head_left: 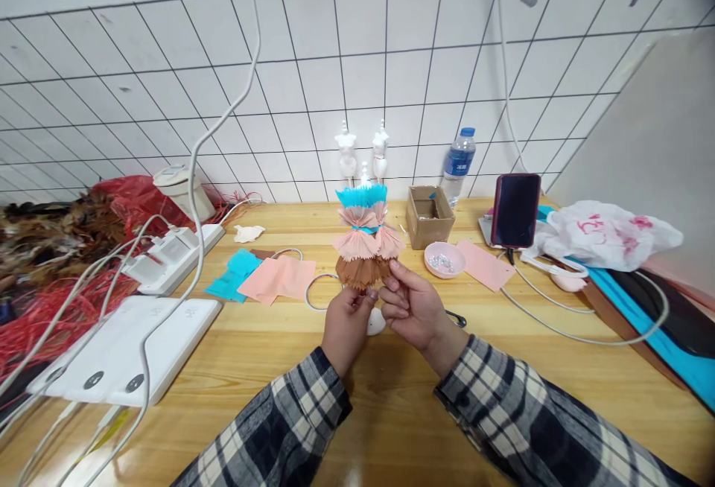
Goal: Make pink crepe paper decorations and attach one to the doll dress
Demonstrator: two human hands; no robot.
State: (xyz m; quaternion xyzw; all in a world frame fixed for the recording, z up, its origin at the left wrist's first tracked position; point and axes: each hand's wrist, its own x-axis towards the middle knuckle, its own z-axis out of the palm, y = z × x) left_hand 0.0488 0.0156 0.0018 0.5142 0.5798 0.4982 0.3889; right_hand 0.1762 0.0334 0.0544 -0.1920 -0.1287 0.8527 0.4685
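A small mannequin wears a pleated paper dress (363, 237) with teal, pink and brown tiers, and it stands at the middle of the wooden table (391, 412). My left hand (346, 323) is closed round the base of the dress at its brown hem. My right hand (413, 304) pinches the lower right edge of the brown tier with its fingertips. Both sleeves are plaid. The white stand under the figure shows only partly between my hands.
Teal and pink paper sheets (262, 275) lie left of the dress, and another pink sheet (485, 263) lies to the right. A pink dish of beads (444, 258), a cardboard box (429, 215), a water bottle (459, 163), a propped phone (515, 210), two bare mannequins (363, 148) and a plastic bag (606, 234) stand behind. Power strips and cables (167, 256) lie left.
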